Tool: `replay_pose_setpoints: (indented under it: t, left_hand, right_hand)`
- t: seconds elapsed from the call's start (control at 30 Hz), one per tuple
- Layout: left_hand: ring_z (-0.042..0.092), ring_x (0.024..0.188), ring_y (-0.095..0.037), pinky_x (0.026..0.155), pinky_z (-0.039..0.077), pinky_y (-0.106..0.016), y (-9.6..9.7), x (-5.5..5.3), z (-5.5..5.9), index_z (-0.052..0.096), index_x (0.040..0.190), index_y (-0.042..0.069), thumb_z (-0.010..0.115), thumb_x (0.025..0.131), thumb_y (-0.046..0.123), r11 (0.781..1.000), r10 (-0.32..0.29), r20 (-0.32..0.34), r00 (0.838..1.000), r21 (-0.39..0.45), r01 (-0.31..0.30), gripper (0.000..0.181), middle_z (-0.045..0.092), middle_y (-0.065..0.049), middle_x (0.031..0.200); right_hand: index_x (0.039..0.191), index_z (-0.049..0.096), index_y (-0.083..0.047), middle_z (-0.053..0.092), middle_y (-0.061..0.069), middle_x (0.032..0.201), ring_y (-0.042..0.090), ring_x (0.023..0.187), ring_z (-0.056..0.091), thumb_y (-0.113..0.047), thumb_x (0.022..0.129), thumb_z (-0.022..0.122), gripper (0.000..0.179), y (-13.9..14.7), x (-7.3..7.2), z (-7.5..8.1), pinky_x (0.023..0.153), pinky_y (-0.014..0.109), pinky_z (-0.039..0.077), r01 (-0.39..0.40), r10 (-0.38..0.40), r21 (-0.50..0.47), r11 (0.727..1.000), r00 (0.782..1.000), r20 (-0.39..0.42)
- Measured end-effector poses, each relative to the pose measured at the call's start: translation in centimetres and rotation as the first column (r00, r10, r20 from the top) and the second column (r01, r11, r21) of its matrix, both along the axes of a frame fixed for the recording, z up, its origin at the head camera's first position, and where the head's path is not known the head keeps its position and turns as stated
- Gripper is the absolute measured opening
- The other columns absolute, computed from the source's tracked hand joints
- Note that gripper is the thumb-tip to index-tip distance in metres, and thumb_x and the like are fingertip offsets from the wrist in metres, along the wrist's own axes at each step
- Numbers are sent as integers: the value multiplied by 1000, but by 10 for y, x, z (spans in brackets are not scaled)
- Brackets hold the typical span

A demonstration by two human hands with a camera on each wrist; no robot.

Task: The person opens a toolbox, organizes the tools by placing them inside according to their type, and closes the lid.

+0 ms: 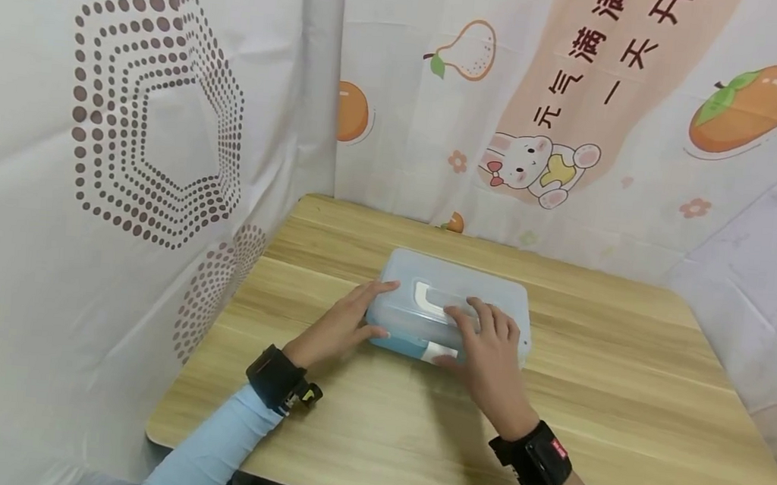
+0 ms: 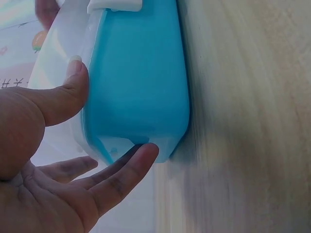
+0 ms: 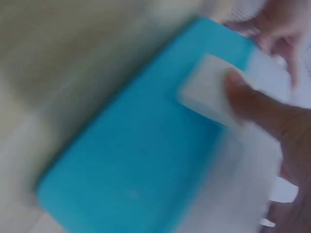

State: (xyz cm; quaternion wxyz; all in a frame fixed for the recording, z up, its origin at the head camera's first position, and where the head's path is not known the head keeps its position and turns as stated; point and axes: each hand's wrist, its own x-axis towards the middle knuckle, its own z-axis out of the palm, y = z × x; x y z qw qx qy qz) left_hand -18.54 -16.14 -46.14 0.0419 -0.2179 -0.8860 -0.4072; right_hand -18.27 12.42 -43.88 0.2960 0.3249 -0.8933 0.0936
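A storage box (image 1: 396, 344) with a blue base, a translucent lid (image 1: 488, 287) and a white handle (image 1: 421, 297) rests on the table, its lid down. My left hand (image 1: 337, 326) holds its left end; in the left wrist view the thumb (image 2: 73, 92) lies along the lid's edge and the fingers (image 2: 124, 182) touch the end wall. At the front, my right hand (image 1: 492, 357) has its thumb (image 3: 248, 99) on the white latch (image 3: 206, 90), with the other fingers over the lid near the handle. The right wrist view is blurred.
The wood-grain table (image 1: 608, 412) extends on all sides of the box. A white dotted curtain (image 1: 185, 127) hangs along the left, and a printed fruit curtain (image 1: 394, 167) runs behind the table's far edge.
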Motion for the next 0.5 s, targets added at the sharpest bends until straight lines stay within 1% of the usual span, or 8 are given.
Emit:
replay_pose_setpoints:
  t: [0.1, 0.2, 0.4, 0.5]
  left_hand:
    - [33, 149, -27, 115, 36, -47, 1, -1, -1, 29, 160, 29, 74, 93, 31, 1000, -13, 3, 1000, -8, 13, 81, 34, -7, 163]
    - [34, 148, -28, 115, 37, -48, 2, -1, 0, 28, 160, 29, 74, 93, 31, 1000, -20, 3, 1000, -7, 20, 81, 35, -8, 162]
    - [36, 147, -28, 114, 37, -49, -2, -1, 3, 29, 160, 27, 74, 93, 30, 1000, -12, 5, 1000, 6, 12, 80, 36, -9, 161]
    - [36, 146, -29, 114, 37, -49, -2, -1, 1, 29, 160, 26, 73, 94, 30, 1000, -16, 4, 1000, 2, 16, 80, 37, -11, 160]
  right_hand:
    - [132, 58, -7, 55, 22, 127, 46, 111, 52, -43, 54, 102, 96, -2, -2, -7, 97, 65, 35, 2, -2, 29, 1000, 1000, 6]
    - [130, 57, -3, 55, 18, 116, 43, 100, 50, -42, 52, 103, 99, -5, -2, -10, 93, 62, 37, 15, -15, 36, 999, 1000, -9]
    - [130, 56, -4, 53, 17, 112, 42, 99, 48, -42, 51, 104, 99, -10, -7, -10, 92, 60, 36, 15, -16, 30, 999, 1000, 19]
    - [130, 56, -5, 54, 17, 112, 42, 99, 49, -43, 49, 104, 101, -9, -8, -12, 92, 60, 37, 9, -10, 25, 1000, 1000, 20]
